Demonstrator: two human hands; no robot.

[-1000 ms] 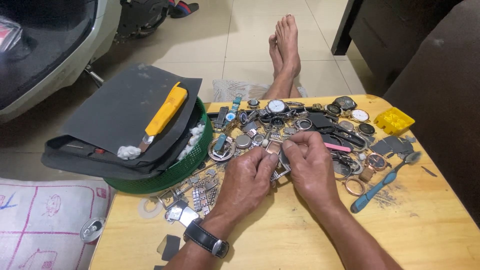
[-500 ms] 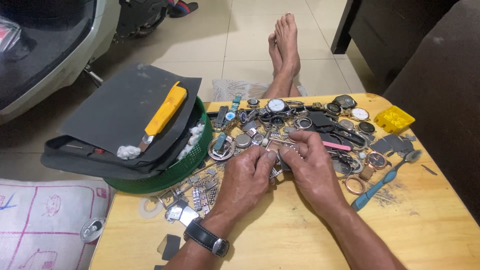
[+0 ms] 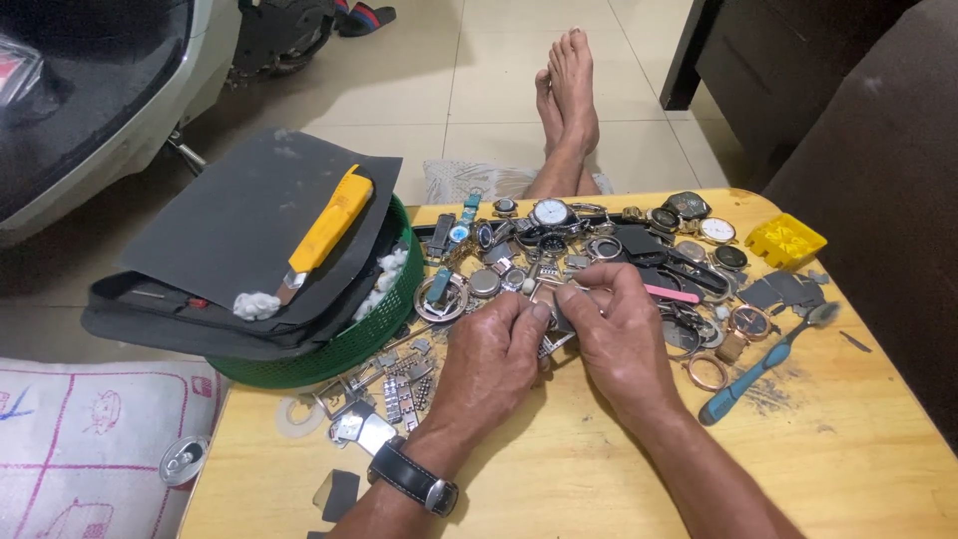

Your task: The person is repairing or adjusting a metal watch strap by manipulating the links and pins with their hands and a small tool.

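Observation:
My left hand (image 3: 491, 357) and my right hand (image 3: 621, 334) meet over the middle of a low wooden table (image 3: 599, 479). Both pinch a small metal watch part (image 3: 555, 317), seemingly a bracelet piece, between their fingertips. A black wristwatch (image 3: 411, 477) sits on my left wrist. Just beyond my hands lies a heap of watches and watch parts (image 3: 589, 245). Loose metal bracelet links (image 3: 394, 384) lie to the left of my left hand.
A green basket (image 3: 349, 344) holds a black folder (image 3: 239, 250) with a yellow utility knife (image 3: 329, 222) on top. A blue toothbrush (image 3: 763, 364) and a yellow parts box (image 3: 785, 240) lie at right. My bare feet (image 3: 567, 95) rest on the tiled floor beyond.
My hands shifted slightly on the small metal part while staying together. Everything else on the table stayed put.

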